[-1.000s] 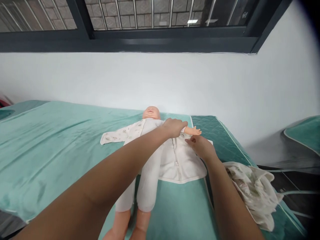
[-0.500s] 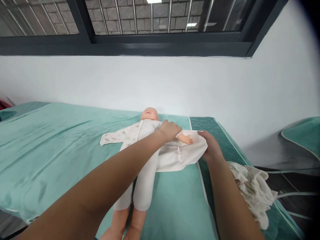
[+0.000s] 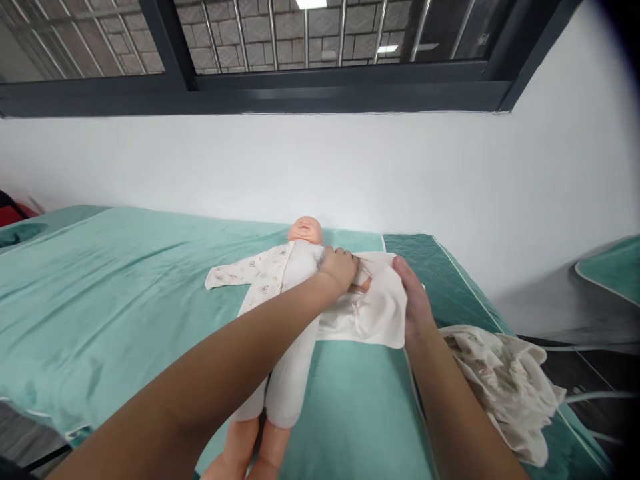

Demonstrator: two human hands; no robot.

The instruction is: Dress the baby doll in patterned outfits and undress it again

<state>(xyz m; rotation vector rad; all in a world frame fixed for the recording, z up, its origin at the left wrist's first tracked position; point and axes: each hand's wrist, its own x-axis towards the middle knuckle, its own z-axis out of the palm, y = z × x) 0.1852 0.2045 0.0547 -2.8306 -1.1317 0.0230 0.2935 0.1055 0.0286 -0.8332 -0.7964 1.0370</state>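
A baby doll lies on its back on the green bed cover, its bare feet towards me. A white printed baby shirt covers its arm on the left side of the view, while the other half is spread out to the right. My left hand is closed around the doll's arm on that right side; the doll's fingers show just past it, partly covered by the shirt. Gripping the shirt's outer part is my right hand, its fingertips partly hidden behind the fabric.
A crumpled printed cloth lies at the right edge of the green-covered bed. Behind the bed stands a white wall under a dark-framed window. Another green cover shows at the far right.
My right hand has drawn the shirt half inward, and its fabric now covers more of the doll's hand. My left hand stays at the doll's arm.
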